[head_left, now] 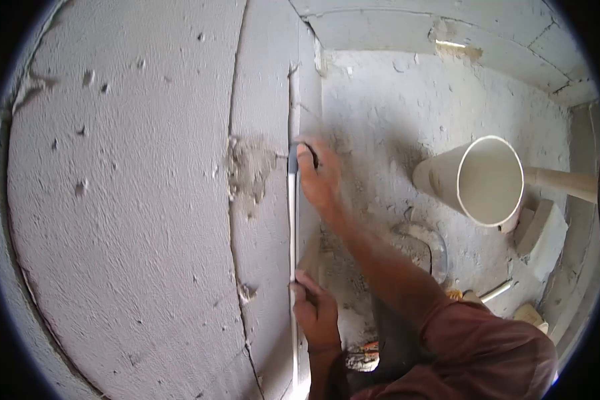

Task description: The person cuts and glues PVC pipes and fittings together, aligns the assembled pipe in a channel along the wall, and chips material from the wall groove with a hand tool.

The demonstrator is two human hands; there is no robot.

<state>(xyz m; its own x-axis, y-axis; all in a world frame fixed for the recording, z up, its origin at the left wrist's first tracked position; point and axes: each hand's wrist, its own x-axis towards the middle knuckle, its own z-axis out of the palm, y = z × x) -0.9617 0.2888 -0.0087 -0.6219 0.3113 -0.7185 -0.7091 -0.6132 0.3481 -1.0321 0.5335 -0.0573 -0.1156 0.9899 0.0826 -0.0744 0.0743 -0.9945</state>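
Note:
A thin white pipe [292, 227] runs upright along a narrow groove [292, 100] in the pale, rough block wall [133, 220]. Its top end meets a short dark grey piece [293, 160], whose exact kind I cannot make out. My right hand [321, 175] is closed on this grey piece, thumb and fingers pressed at the groove, slightly blurred. Lower down, my left hand [315, 315] pinches the white pipe from the right side. Below that hand the pipe carries on to the bottom of the view.
On the dusty floor to the right is a wide white tube-like container [440, 180] with its round mouth showing. Around it lie a curved grey pipe piece [439, 253], a pale block [545, 230] and a short white pipe offcut [497, 291]. A rough patch [250, 170] marks the wall.

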